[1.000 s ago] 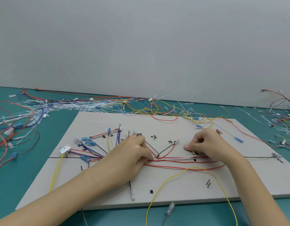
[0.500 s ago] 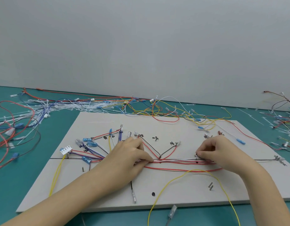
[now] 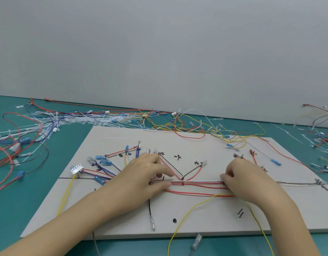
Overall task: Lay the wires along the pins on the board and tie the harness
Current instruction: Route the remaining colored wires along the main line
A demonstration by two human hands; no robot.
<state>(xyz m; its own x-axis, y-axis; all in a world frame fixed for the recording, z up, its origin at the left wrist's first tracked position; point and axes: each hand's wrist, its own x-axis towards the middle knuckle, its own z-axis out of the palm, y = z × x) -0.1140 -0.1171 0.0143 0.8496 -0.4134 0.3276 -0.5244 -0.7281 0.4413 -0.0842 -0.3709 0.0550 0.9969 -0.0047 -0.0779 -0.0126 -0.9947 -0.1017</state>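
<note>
Your left hand (image 3: pixel 146 174) pinched the red-and-white wire bundle (image 3: pixel 196 182) on the pale grey pin board (image 3: pixel 205 226); your right hand (image 3: pixel 246 178) gripped its other end, apparently keeping the run taut between pins for tying.

Bright even light, soft faint shadows, no glare; wide-angle bowing at edges, slight softness.

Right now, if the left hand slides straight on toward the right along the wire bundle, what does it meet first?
Probably the pin where the grey and red branch wires join the bundle. The left hand points toward it; the right hand lies farther along.
</note>
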